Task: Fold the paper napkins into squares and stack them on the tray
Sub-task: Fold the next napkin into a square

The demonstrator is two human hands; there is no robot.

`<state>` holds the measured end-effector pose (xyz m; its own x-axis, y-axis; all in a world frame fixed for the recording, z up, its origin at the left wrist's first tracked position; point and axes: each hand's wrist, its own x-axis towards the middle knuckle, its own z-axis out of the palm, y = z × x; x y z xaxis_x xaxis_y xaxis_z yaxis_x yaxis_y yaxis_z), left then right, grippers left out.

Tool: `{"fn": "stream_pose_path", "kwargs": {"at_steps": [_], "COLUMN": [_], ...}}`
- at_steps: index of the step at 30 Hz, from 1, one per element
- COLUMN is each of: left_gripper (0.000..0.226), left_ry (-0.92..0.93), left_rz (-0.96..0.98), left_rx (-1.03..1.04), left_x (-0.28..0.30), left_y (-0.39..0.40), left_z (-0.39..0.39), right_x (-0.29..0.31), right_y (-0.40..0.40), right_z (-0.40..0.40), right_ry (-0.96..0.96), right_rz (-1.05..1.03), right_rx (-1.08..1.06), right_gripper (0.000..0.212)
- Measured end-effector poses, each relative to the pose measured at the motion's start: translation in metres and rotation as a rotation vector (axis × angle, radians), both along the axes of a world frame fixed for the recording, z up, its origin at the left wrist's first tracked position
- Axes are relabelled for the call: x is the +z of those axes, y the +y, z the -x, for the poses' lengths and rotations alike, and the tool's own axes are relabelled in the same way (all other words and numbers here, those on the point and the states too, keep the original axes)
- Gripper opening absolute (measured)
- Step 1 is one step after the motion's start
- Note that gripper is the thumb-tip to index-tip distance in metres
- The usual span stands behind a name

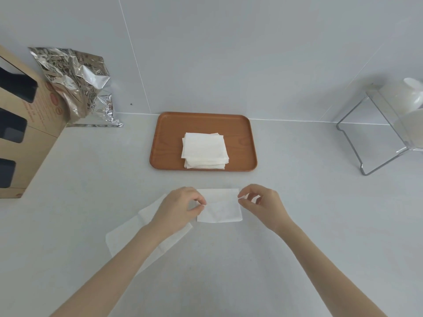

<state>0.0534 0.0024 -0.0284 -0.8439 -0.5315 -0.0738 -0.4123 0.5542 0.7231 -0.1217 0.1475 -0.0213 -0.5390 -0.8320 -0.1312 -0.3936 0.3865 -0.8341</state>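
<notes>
Pinching the two side edges of a small folded white paper napkin (pixel 219 205), a person's bare hands work close together low in the middle of the view. The left hand (pixel 177 208) closes thumb and forefinger on the napkin's left edge; the right hand (pixel 263 205) does the same at the upper right corner, with its other fingers curled loosely. The napkin is roughly square, and its near edge rests on a pale grey countertop (pixel 297 225).

Under the left hand and forearm lies a larger unfolded white paper napkin (pixel 124 234), flat on the counter and turned at an angle. Its right corner reaches just beside the folded one; whether the two touch cannot be told.

Beyond the hands, apart from them, sits a rectangular brown wooden tray with rounded corners (pixel 169 143), its far edge close to the grey wall. On it, right of centre, stands a slightly uneven stack of folded white paper squares (pixel 204 148).

At the far left, a crumpled silver foil bag (pixel 75 85) leans against the wall, next to a brown cardboard box with dark cut-out windows (pixel 29 138). At the far right stands a clear acrylic holder (pixel 375 124) with white rounded objects in it, too cropped to identify.
</notes>
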Motion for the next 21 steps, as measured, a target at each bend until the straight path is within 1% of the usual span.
{"fn": "stream_pose_path", "kwargs": {"at_steps": [2,5,7,10,12,15,17,19,21], "left_gripper": [0.007,0.007,0.008,0.009,0.015,0.023,0.019,0.014,0.012], "left_ry": [-0.031,-0.060,-0.076,-0.086,-0.092,-0.146,-0.138,-0.072,-0.011], "left_rz": [0.032,0.059,0.085,0.172,0.208,0.203,0.158,0.104,0.096], "left_rx": [-0.005,0.019,0.013,-0.034,-0.064,-0.100,-0.104,-0.060,0.004], "left_x": [-0.011,-0.022,-0.028,-0.034,-0.035,-0.029,-0.021,-0.013,-0.009], "left_y": [0.006,0.012,0.016,0.021,0.023,0.019,0.011,0.001,-0.009], "left_z": [-0.005,-0.007,-0.007,-0.007,-0.006,-0.001,0.005,0.012,0.021], "right_x": [-0.014,-0.031,-0.039,-0.049,-0.051,-0.045,-0.035,-0.025,-0.021], "right_y": [0.007,0.015,0.019,0.023,0.025,0.023,0.016,0.004,-0.009], "right_z": [-0.005,-0.011,-0.013,-0.015,-0.014,-0.012,-0.008,-0.002,0.004], "right_ry": [0.055,0.163,0.280,0.494,0.574,0.571,0.534,0.519,0.554], "right_rz": [-0.039,-0.111,-0.137,-0.123,-0.134,-0.119,-0.099,-0.048,-0.003], "right_rx": [0.032,0.090,0.127,0.230,0.292,0.331,0.292,0.214,0.154], "right_gripper": [0.027,0.017,0.012,0.017,0.022,0.030,0.032,0.023,0.015]}}
